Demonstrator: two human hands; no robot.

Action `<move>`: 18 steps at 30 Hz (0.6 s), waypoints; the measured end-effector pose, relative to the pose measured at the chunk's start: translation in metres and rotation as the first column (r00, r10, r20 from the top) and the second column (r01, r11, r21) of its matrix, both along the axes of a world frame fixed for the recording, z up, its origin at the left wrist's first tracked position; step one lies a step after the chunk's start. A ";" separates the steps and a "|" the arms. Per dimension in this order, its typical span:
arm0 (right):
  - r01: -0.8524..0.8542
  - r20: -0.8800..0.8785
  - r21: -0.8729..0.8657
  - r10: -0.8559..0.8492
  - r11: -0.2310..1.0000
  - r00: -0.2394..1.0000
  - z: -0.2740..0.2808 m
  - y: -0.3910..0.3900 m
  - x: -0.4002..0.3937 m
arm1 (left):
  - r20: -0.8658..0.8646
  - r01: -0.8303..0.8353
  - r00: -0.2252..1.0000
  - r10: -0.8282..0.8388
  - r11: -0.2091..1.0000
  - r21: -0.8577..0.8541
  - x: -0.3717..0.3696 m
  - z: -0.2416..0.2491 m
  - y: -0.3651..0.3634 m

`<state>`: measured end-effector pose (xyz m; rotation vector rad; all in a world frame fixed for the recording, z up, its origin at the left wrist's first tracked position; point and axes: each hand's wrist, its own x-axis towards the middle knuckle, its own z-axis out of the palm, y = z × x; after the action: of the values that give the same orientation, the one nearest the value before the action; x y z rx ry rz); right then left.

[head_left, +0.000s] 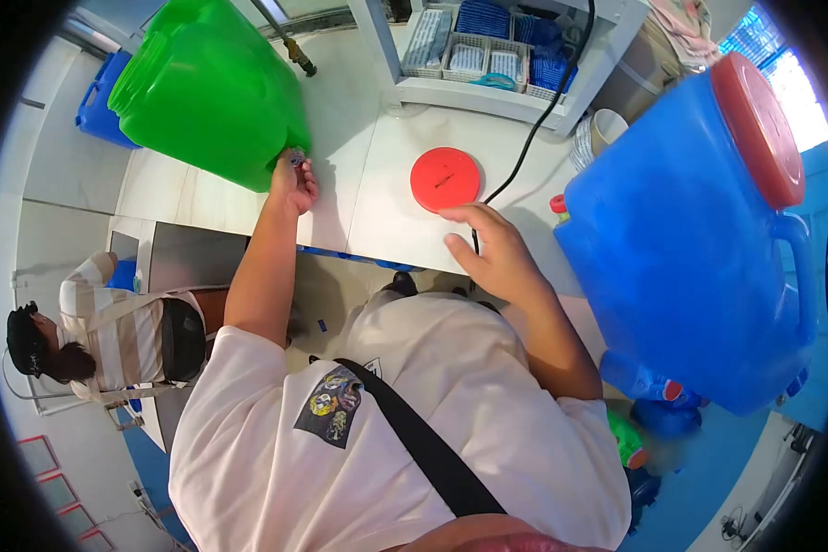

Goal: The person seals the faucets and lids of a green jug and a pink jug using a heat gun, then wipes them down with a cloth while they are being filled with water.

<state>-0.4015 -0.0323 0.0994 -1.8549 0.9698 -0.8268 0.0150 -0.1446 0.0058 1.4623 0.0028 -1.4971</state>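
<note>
My left hand [294, 187] reaches to the lower corner of a big green plastic jerry can [216, 97] on the white counter [377, 147]. Its fingers are curled around a small shiny fitting [296, 158] at that corner, partly hidden by the hand. A round red lid [445, 179] lies flat on the counter. My right hand [494, 253] hovers over the counter's front edge, thumb and fingers apart, the fingertips right by the lid's lower rim. A black cable [529, 152] passes behind this hand.
At right stands a large blue container [685, 244] with a red cap [757, 129]. White baskets [488, 60] sit on a shelf [488, 101] at the back. Upper left is a smaller blue jerry can [106, 99]. Another person [110, 340] is at left.
</note>
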 end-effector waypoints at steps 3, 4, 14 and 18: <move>-0.001 -0.202 -0.262 -0.054 0.965 0.978 -0.017 -0.030 0.038 | -0.024 0.023 0.999 -0.023 1.000 0.005 -0.005 0.009 0.005; -0.062 -0.462 -0.300 -0.088 0.952 0.883 -0.022 -0.044 0.050 | -0.026 0.021 0.999 -0.021 1.000 0.004 -0.004 0.007 0.007; -0.033 -0.752 0.000 0.021 0.999 0.659 -0.011 -0.093 0.096 | 0.282 0.453 0.882 -0.377 0.843 -0.290 -0.103 0.029 0.071; -0.094 -0.428 -0.323 -0.057 0.942 0.902 0.018 -0.109 0.117 | 0.044 0.331 0.933 -0.356 0.807 -0.489 -0.105 0.063 0.072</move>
<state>-0.2840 -0.1417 0.1174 -2.4120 1.1292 -0.6023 -0.0901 -0.0728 0.0688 1.0400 -0.6054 -1.6668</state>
